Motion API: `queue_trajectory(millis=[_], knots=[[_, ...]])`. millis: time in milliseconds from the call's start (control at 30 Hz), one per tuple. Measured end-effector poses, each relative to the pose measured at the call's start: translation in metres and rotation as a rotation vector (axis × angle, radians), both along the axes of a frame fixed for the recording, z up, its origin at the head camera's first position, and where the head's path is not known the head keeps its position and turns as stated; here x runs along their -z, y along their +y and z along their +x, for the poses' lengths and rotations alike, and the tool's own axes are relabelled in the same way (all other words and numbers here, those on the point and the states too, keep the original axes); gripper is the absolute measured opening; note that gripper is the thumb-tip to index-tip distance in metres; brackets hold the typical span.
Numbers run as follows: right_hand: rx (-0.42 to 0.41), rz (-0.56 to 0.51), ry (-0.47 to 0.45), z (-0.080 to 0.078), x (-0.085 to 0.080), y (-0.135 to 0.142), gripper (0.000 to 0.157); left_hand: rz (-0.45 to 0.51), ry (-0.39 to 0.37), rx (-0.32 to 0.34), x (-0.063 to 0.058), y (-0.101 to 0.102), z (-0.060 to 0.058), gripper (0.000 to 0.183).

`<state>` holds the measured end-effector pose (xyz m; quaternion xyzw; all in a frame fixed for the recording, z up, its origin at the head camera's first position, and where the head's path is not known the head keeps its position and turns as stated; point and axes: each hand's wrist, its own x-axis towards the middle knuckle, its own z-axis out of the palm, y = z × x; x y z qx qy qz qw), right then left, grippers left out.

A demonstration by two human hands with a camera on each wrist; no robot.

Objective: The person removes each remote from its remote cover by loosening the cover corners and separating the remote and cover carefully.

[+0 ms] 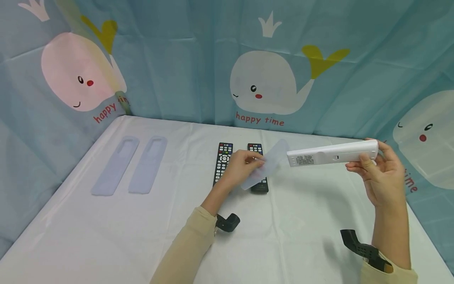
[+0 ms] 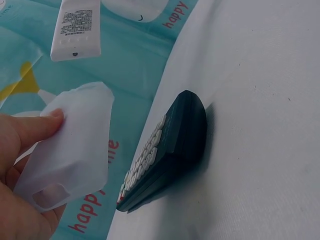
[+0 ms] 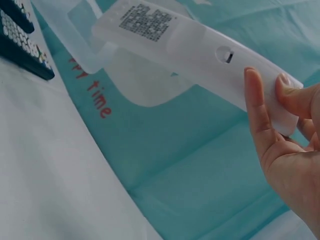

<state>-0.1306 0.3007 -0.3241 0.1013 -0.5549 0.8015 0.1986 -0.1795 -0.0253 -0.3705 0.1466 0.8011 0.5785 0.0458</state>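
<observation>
A translucent silicone remote cover [image 1: 273, 161] is pinched by the left hand [image 1: 242, 165] above the table; in the left wrist view a cutout shows near one end of the cover [image 2: 80, 140]. The right hand [image 1: 384, 177] grips one end of a white remote control [image 1: 330, 154], raised and nearly level. Its back, with a printed code label, faces the head camera. The remote's free end points at the cover, apart from it in the head view. Below the left hand lie two black remotes, one at left [image 1: 223, 157] and one partly hidden by the cover [image 1: 260, 187].
Two more translucent covers [image 1: 115, 165] [image 1: 149, 165] lie side by side on the left of the white-clothed table [image 1: 106, 244]. A blue curtain [image 1: 177, 79] with whale prints hangs behind and at both sides. Each wrist wears a black camera mount [image 1: 228, 223].
</observation>
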Motion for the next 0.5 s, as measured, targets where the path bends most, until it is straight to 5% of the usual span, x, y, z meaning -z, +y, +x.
queue_trajectory(millis=[500], knots=[[-0.029, 0.08, 0.004, -0.0031, 0.0021, -0.007, 0.04, 0.011, -0.013, -0.025, -0.001, -0.0102, -0.0017, 0.022]])
